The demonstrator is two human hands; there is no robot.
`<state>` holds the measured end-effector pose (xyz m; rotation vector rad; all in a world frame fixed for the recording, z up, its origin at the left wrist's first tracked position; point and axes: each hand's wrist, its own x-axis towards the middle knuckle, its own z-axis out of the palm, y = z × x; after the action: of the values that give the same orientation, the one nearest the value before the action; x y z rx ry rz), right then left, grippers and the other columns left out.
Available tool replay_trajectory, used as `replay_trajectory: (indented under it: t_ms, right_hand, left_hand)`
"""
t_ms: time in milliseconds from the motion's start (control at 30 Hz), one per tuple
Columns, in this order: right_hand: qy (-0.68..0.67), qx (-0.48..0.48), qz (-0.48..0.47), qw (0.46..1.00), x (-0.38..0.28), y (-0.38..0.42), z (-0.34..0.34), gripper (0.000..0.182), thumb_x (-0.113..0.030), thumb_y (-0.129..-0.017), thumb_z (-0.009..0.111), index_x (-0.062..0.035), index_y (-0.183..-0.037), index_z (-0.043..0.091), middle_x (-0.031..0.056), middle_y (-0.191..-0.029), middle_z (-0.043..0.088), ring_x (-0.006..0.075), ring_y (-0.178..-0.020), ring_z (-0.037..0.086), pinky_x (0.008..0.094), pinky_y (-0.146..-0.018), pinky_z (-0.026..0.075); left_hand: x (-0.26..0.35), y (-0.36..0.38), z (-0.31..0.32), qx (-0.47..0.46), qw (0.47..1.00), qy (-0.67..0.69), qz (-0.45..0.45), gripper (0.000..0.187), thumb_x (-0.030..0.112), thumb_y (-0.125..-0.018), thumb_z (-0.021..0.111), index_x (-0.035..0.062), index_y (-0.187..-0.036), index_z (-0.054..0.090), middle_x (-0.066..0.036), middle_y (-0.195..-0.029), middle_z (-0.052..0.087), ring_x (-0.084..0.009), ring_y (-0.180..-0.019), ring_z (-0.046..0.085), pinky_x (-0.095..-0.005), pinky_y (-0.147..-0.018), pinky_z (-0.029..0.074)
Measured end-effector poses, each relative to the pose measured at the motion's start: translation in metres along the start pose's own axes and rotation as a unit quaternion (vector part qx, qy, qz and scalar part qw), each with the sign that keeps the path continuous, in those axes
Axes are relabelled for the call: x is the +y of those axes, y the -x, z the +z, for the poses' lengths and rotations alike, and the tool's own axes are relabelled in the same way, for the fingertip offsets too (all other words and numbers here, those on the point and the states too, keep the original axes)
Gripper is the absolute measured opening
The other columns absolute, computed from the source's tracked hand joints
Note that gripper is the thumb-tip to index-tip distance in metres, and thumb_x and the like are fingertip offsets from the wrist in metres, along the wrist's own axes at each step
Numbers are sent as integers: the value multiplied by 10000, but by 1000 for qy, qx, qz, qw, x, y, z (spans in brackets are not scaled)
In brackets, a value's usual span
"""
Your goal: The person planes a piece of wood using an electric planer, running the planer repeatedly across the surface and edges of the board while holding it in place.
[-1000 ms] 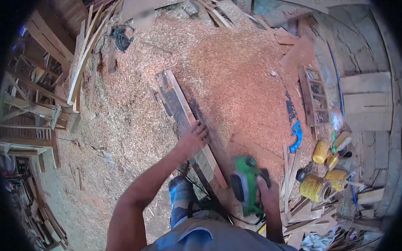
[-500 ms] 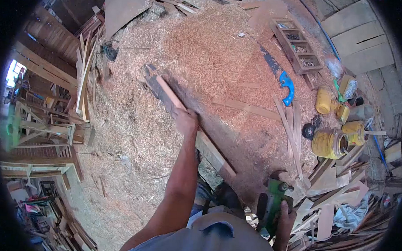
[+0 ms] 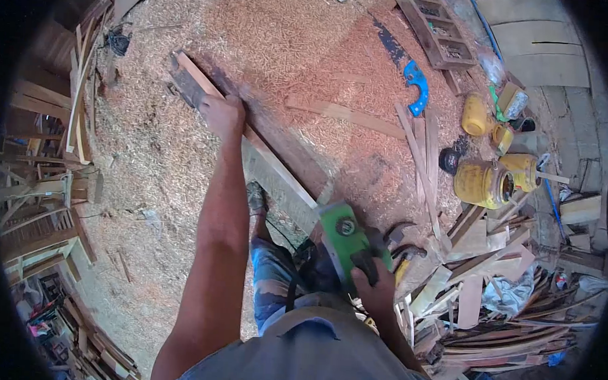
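A long, narrow wooden strip (image 3: 282, 168) lies slantwise along a dark, worn plank (image 3: 279, 135). My left hand (image 3: 223, 116) is closed around the strip toward its far end. In my right hand (image 3: 374, 284) is the rear handle of a green electric planer (image 3: 341, 237), the fingers wrapped round it. The front of the planer sits right at the strip's near end and overlaps the plank in this view. The planer's sole is hidden beneath its body.
Wood shavings (image 3: 289, 49) cover the floor. A blue-handled handsaw (image 3: 416, 87) and a compartmented wooden box (image 3: 449, 51) lie at upper right. Yellow containers (image 3: 480, 183) stand at right, above piled offcuts (image 3: 471, 300). A hammer (image 3: 407, 252) lies beside the planer.
My right hand has brought the planer leftward and forward from my right side to the strip's near end, turning it. My left hand still grips the strip. The camera view has shifted.
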<state>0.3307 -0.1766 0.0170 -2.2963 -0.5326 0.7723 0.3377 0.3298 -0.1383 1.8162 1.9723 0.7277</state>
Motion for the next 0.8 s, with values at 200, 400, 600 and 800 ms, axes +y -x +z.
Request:
replay_trajectory:
  t_ms: [200,400,600,800]
  right_hand:
    - [119,30,-146,982,4,-39,29,333,-298,-883,814,-44,-984,624,177,-739,679,363,-690,721,440,-606,539]
    - [97,-17,-124,987,-23,-70,32,319,-295,-893,797,-39,-980,628,174,-710,664,355,-639,711,434,-573,533]
    - [140,10,-173,975,-39,-97,48,337,-315,-886,800,-31,-941,627,193,-706,651,374,-629,701,434,-568,535]
    - [96,-19,-138,986,-134,-143,82,379,-374,-895,789,-32,-966,643,228,-748,649,436,-706,683,510,-639,525]
  left_hand:
    - [-6,-71,13,48,997,-22,49,845,394,-929,621,54,-1621,276,-313,-1532,433,-494,-1368,476,-603,-1105,431]
    - [-13,-113,25,21,994,-7,106,794,348,-938,582,214,-1659,276,-194,-1729,247,-494,-1553,239,-657,-1225,211]
    - [-10,-112,24,53,989,-11,136,803,245,-937,532,111,-1673,240,-209,-1732,228,-548,-1564,157,-684,-1248,96]
    - [-6,-111,14,36,988,-13,147,810,208,-926,528,52,-1664,235,-211,-1734,217,-555,-1561,161,-693,-1241,112]
